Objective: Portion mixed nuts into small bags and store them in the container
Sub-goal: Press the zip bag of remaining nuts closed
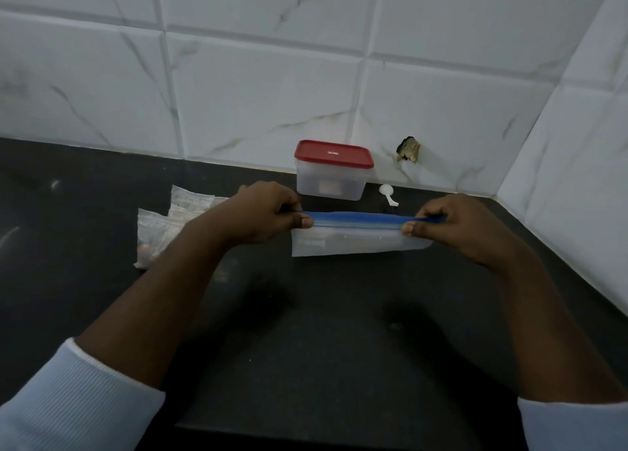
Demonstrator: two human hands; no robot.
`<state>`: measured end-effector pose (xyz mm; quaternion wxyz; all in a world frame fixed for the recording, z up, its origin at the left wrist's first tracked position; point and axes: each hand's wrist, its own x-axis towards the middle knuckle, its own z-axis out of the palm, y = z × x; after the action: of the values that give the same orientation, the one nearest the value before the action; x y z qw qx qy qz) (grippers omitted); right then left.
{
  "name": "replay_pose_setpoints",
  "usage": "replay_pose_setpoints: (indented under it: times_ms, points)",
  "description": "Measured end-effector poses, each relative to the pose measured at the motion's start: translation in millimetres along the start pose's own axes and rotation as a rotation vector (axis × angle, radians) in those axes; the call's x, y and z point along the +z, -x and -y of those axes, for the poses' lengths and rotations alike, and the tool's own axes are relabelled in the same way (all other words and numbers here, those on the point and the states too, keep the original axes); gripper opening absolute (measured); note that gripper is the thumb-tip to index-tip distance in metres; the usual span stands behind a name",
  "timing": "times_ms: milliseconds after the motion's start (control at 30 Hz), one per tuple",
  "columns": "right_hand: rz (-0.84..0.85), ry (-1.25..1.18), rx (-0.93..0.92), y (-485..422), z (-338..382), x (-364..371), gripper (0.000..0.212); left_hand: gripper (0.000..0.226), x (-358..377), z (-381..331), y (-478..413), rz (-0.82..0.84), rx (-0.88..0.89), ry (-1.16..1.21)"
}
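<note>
Both hands, left hand (263,212) and right hand (452,226), each take a pinching grip on the blue-zip bag (356,236), held just before the lidded container (331,171). Small bags (163,226) lie left of it; storing looks undone

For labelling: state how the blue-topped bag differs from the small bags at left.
The blue-topped bag is pinched at both ends by the left hand and right hand; the small bags lie on the counter. It has a blue strip; the small bags show none. Both are clear plastic.
</note>
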<state>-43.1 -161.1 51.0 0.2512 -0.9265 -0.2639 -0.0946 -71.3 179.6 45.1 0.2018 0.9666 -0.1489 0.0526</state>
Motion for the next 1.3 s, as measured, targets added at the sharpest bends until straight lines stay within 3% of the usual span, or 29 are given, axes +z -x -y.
replay_pose_setpoints:
  times_ms: [133, 233, 333, 400, 467, 667, 767, 933, 1167, 1300]
  points:
    - [0.129, -0.106, 0.003, 8, 0, -1, 0.023, 0.026, 5, 3, 13, 0.092, 0.013, 0.048]
    - [0.294, -0.14, 0.004, 15, -1, 4, 0.008, 0.022, 10, 1, 24, 0.207, 0.023, 0.122]
    - [0.481, -0.187, 0.076, 26, -1, 8, 0.032, 0.018, 13, -4, 31, 0.363, 0.013, 0.169]
    - [0.555, -0.192, 0.116, 30, -3, 12, 0.027, 0.018, 16, -8, 30, 0.457, -0.004, 0.145]
    - [0.544, -0.219, 0.148, 33, -8, 18, 0.011, 0.017, 20, -12, 29, 0.504, -0.011, 0.105]
    - [0.498, -0.24, 0.212, 40, -11, 34, 0.017, 0.012, 28, -17, 29, 0.411, -0.023, 0.037]
    - [0.391, 0.0, 0.194, 45, -3, 35, 0.025, 0.013, 34, -19, 32, 0.345, 0.023, -0.021]
    - [0.286, 0.356, 0.06, 62, 16, 50, 0.017, 0.015, 42, -24, 41, 0.32, 0.081, -0.018]
    - [0.282, 0.263, 0.055, 63, 14, 56, 0.01, 0.014, 47, -25, 44, 0.284, 0.092, -0.06]
    - [0.273, 0.312, 0.065, 60, 13, 61, 0.016, 0.014, 50, -26, 42, 0.261, 0.078, -0.117]
